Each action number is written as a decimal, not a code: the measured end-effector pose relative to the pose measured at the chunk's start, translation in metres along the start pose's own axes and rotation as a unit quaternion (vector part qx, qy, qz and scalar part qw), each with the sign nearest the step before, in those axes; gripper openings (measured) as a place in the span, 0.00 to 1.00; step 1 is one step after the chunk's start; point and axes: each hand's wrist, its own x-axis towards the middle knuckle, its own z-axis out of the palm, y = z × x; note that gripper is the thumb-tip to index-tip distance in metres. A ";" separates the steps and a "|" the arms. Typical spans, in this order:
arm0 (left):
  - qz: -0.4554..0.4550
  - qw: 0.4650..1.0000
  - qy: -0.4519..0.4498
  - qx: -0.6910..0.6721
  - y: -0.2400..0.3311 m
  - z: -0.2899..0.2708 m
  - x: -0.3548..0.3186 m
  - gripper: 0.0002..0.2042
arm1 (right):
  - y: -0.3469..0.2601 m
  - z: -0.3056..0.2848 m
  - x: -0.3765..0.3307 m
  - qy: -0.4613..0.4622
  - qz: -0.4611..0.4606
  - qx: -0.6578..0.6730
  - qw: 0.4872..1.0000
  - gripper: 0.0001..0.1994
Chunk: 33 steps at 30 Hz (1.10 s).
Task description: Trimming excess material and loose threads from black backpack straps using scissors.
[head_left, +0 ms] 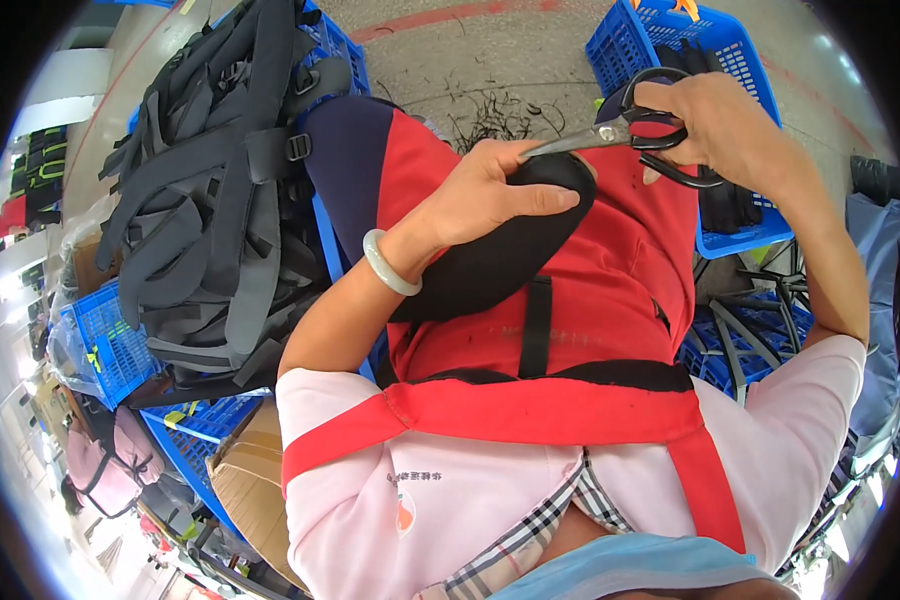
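Note:
A black padded fabric piece (475, 262) with a rounded end lies across my lap, over a red apron (440, 165). My left hand (495, 190) grips its far end, the thumb pressed on top. Black-handled scissors (582, 141) are in my right hand (720, 120), fingers through the loops. Their metal blades point left and look nearly closed. The blade tips reach the far edge of the piece, close beside my left index finger; whether they touch the fabric I cannot tell.
Grey and black straps (215, 200) with buckles are heaped over blue crates on my left. A blue basket (735, 45) holding dark pieces stands at the far right. Dark thread scraps (505, 115) litter the floor ahead. Near my left elbow sits a cardboard box (255, 480).

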 end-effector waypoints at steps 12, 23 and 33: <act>0.031 0.999 0.030 -0.015 0.002 -0.017 0.000 0.14 | -0.009 0.045 -0.018 0.073 0.021 0.250 0.965 0.37; 0.050 0.996 0.063 -0.026 0.004 -0.013 -0.002 0.13 | -0.014 0.073 -0.018 0.231 -0.013 0.176 0.957 0.35; 0.054 0.997 0.051 0.004 0.001 -0.016 0.000 0.11 | -0.013 0.060 -0.014 0.098 0.068 0.249 0.961 0.25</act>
